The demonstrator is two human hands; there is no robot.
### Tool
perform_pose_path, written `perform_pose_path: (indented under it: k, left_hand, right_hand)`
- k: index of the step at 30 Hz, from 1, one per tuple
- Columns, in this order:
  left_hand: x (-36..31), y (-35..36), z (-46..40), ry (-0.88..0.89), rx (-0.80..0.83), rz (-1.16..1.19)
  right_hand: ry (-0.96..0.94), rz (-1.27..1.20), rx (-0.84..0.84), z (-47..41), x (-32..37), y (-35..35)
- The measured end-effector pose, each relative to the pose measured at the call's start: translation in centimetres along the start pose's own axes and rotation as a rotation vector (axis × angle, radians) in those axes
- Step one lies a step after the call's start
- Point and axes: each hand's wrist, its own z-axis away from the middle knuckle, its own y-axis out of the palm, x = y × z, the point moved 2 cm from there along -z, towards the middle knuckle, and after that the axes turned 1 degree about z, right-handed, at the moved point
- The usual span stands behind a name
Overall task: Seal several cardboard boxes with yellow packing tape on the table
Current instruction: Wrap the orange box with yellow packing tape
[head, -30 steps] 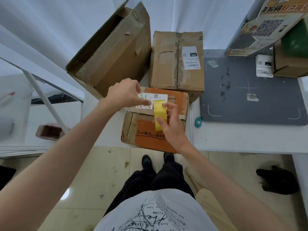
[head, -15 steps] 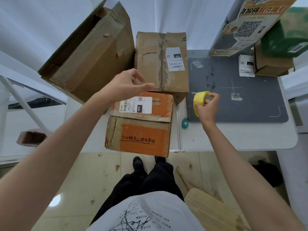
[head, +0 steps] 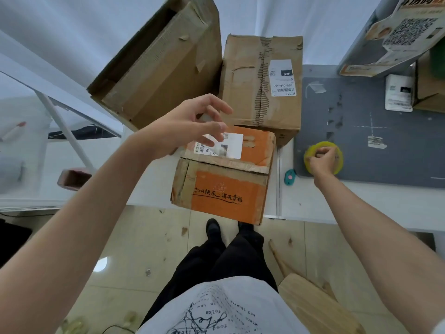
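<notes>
The right hand point(head: 322, 160) grips the yellow tape roll point(head: 323, 157) on the grey mat, well right of the orange box point(head: 224, 186), over which the left hand point(head: 190, 126) hovers open.

Three cardboard boxes are sitting left of the grey mat point(head: 375, 145): orange box point(head: 226, 189), labelled brown box point(head: 260, 80), large open box point(head: 163, 66). One yellow tape roll point(head: 310, 153) is lying on the mat.

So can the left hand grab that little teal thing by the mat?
Probably not without moving around. The left hand hangs open over the orange box, and that box sits between it and the teal thing. The right hand, holding the yellow tape roll, is much closer.
</notes>
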Motion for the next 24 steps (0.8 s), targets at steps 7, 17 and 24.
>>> perform_pose_path:
  k: [7,17,24]
  left_hand:
    - [5.4,-2.0,0.8,-0.266,-0.065,-0.134]
    - [12.9,-1.3,2.6,-0.663,0.017,-0.08]
    - [15.9,-0.1,2.6,-0.647,0.01,-0.049]
  right_hand:
    - [-0.119,-0.12,-0.031,6.6,2.3,0.7]
    - [-0.031,-0.125,0.411,18.2,0.5,4.2]
    - [0.022,-0.134,0.462,18.3,0.6,4.2]
